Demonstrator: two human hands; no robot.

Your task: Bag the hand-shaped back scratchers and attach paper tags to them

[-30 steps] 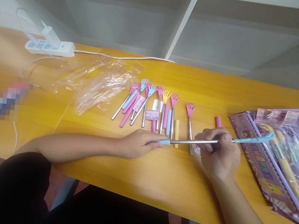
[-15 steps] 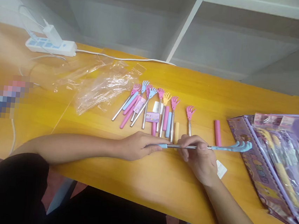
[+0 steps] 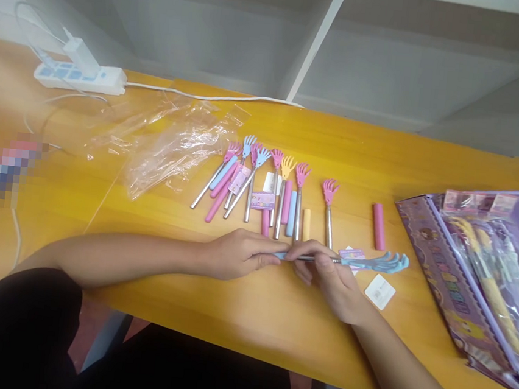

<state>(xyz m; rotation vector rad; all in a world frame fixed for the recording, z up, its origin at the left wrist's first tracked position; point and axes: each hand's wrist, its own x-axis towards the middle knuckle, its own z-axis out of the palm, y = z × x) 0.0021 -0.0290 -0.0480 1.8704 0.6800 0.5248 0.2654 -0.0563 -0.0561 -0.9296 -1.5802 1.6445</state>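
A blue back scratcher (image 3: 375,262) with a metal rod lies level between my two hands, its clawed end to the right. My left hand (image 3: 239,255) is closed around its blue handle, most of which is hidden in the fingers. Gripping the rod close to the claw, my right hand (image 3: 329,277) is nearly touching the left fingertips. Beyond my hands lie several scratcher rods with pink, blue and yellow claws, such as a pink one (image 3: 330,192). Loose handle sleeves, among them a blue sleeve (image 3: 291,213) and a yellow sleeve (image 3: 306,225), lie among them.
To the right stands a purple display box (image 3: 446,286) with wrapped scratchers in it. A pink sleeve (image 3: 378,226) and a white card (image 3: 380,292) lie near it. Clear plastic wrappers (image 3: 177,144) and a power strip (image 3: 80,77) are at the back left.
My right hand has slid left along the rod towards my left hand, and the blue claw has come left with it. The exposed rod is shorter. A purple card now shows behind the claw.
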